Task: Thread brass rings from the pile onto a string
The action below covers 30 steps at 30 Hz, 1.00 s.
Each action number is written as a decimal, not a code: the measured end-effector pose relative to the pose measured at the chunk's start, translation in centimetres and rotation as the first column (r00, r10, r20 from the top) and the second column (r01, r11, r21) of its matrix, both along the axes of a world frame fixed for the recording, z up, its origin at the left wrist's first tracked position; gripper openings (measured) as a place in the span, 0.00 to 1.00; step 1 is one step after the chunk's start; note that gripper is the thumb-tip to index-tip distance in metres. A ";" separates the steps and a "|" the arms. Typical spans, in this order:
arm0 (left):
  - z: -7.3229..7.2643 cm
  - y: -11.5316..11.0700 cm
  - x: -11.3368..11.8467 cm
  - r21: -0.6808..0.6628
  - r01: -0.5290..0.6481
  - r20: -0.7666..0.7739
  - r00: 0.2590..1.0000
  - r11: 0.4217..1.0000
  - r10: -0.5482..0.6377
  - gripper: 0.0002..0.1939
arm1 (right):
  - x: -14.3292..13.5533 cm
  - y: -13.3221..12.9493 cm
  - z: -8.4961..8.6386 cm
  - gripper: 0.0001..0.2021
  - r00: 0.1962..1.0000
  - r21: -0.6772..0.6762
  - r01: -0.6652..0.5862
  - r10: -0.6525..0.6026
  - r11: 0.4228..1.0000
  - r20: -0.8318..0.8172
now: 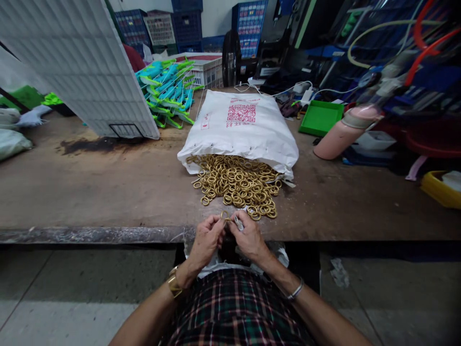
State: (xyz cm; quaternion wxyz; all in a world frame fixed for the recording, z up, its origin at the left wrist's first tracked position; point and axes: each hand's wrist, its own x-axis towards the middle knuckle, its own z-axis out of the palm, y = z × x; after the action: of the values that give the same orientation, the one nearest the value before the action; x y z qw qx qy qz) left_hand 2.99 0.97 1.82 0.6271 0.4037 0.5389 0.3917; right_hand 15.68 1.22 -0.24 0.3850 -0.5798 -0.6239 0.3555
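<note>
Holding a gold-coloured ring (224, 214) between them, both sets of fingers were closed in a pinch: the left fingers (213, 222) at its left side, the right fingers (240, 217) at its right. Ring appeared thin, round and open-centred, with a dull metallic shine; its lower edge was partly hidden by the fingertips. Whether a second ring overlapped it could not be told. A small silvery item (238, 222) also lay in the right fingers; its shape was unclear. Position: over the front edge of the brown table (144, 202), just in front of a heap of similar rings (239, 185). The heap spilled from the open mouth of a white sack (216, 129) with red print.
</note>
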 end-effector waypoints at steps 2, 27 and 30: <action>-0.1 0.1 -0.1 -0.011 0.013 0.010 1.000 1.000 -0.013 0.16 | 0.0 -0.1 0.1 0.08 1.000 -0.004 -0.017 0.017 1.000 0.026; 0.1 -0.1 0.1 0.065 -0.006 -0.070 0.998 0.998 0.011 0.14 | -0.2 1.0 0.6 0.15 0.998 -0.141 -0.033 0.026 0.990 -0.049; -0.1 0.1 -0.1 -0.025 -0.034 0.014 0.999 0.999 0.035 0.15 | -0.2 0.9 0.6 0.15 0.998 -0.158 -0.023 0.013 0.987 -0.067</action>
State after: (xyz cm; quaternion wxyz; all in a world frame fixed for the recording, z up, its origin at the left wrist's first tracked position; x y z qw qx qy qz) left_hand 2.91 1.09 1.71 0.6290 0.3836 0.5462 0.3985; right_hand 15.52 2.15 0.33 0.3547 -0.5911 -0.5856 0.4265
